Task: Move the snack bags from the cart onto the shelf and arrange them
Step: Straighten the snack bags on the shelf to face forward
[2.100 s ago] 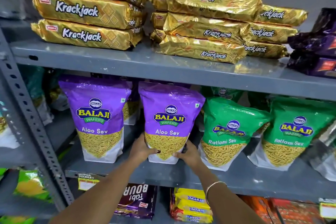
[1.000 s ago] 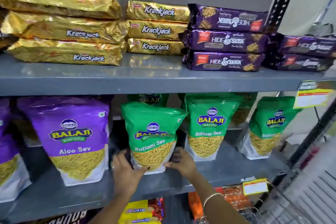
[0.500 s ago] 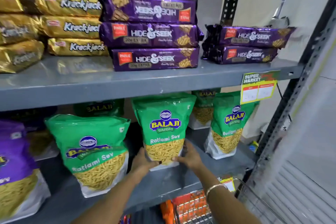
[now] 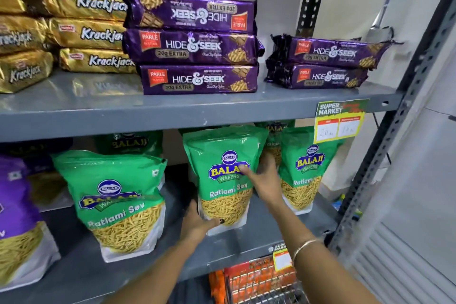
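Note:
A green Ratlami Sev bag (image 4: 222, 163) stands upright in the middle of the grey lower shelf (image 4: 222, 247). My left hand (image 4: 197, 223) grips its lower left corner, thumb across the front. My right hand (image 4: 265, 177) lies on its upper right side, fingers spread over the logo. Another green bag (image 4: 116, 200) leans to its left and a third green bag (image 4: 306, 168) stands to its right. More green bags sit behind them. A purple Aloo Sev bag (image 4: 14, 217) is at the far left.
The upper shelf (image 4: 123, 116) carries gold Krackjack packs (image 4: 93, 32) and purple Hide & Seek packs (image 4: 195, 47). A price tag (image 4: 339, 121) hangs from its edge. The rack's upright post (image 4: 385, 150) stands at the right. A wire cart (image 4: 261, 284) with orange packets is below.
My right hand has moved from the bag's bottom corner up to its upper right side. The left hand stays at the lower left corner. The view has shifted slightly.

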